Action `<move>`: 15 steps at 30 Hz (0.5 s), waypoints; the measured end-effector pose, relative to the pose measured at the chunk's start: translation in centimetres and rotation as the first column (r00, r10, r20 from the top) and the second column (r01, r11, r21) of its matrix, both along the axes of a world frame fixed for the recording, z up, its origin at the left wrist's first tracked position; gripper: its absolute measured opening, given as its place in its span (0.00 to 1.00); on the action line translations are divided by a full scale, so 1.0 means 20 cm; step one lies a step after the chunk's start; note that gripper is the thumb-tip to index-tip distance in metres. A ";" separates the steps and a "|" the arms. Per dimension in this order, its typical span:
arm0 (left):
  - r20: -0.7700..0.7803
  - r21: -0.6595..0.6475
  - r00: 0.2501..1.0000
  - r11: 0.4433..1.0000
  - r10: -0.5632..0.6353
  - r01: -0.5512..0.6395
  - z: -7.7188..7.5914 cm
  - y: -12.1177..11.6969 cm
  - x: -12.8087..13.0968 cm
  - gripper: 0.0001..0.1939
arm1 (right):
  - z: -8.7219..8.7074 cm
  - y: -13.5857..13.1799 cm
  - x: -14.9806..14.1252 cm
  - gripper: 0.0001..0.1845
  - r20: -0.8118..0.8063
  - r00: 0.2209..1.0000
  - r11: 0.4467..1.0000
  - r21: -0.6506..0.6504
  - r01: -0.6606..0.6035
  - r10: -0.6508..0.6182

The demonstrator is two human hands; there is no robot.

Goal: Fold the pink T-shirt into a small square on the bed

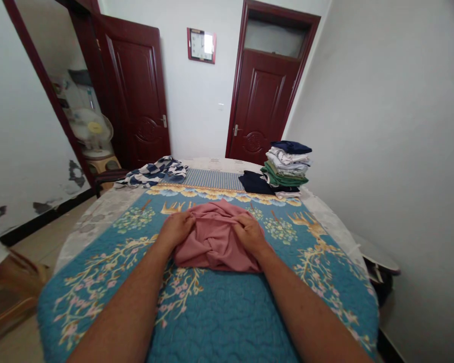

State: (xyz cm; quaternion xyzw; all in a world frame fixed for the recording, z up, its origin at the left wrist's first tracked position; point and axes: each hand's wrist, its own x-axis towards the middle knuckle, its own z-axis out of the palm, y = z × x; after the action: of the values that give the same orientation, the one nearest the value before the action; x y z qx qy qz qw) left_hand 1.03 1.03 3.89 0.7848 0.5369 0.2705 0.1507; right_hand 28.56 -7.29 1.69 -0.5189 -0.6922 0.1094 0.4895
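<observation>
While the left hand [177, 229] and right hand [250, 234] grip the unfolded pink garment [215, 242] between them, folded clothes [287, 169] sit stacked beyond the right, a checked cloth [155, 174] crumpled beyond the left.

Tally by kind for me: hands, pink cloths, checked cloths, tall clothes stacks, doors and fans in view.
Hands: 2, left hand and right hand
Pink cloth: 1
Checked cloth: 1
Tall clothes stack: 1
Doors: 2, door by the fan and door by the stack
Fan: 1
Total: 8
</observation>
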 end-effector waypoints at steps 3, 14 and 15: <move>0.038 0.055 0.991 0.990 0.128 -0.130 0.03 0.03 -0.04 0.22 | 0.02 0.03 0.12 0.17 -0.372 0.916 0.987 0.008 0.163 -0.149; 0.148 0.144 0.979 0.976 0.142 -0.163 0.02 0.04 -0.03 0.19 | 0.05 0.05 0.35 0.23 -0.731 0.642 0.973 -0.162 0.166 -0.231; 0.141 0.181 0.984 0.974 0.110 -0.135 0.02 0.05 -0.03 0.18 | 0.06 0.04 0.34 0.23 -0.760 0.619 0.979 -0.177 0.097 -0.199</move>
State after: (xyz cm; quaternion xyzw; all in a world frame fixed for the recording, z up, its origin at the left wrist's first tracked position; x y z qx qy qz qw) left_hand 0.47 1.94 4.19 0.7415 0.5451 0.3799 0.0931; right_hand 35.39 -6.47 2.81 -0.5050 -0.3626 0.3214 0.7143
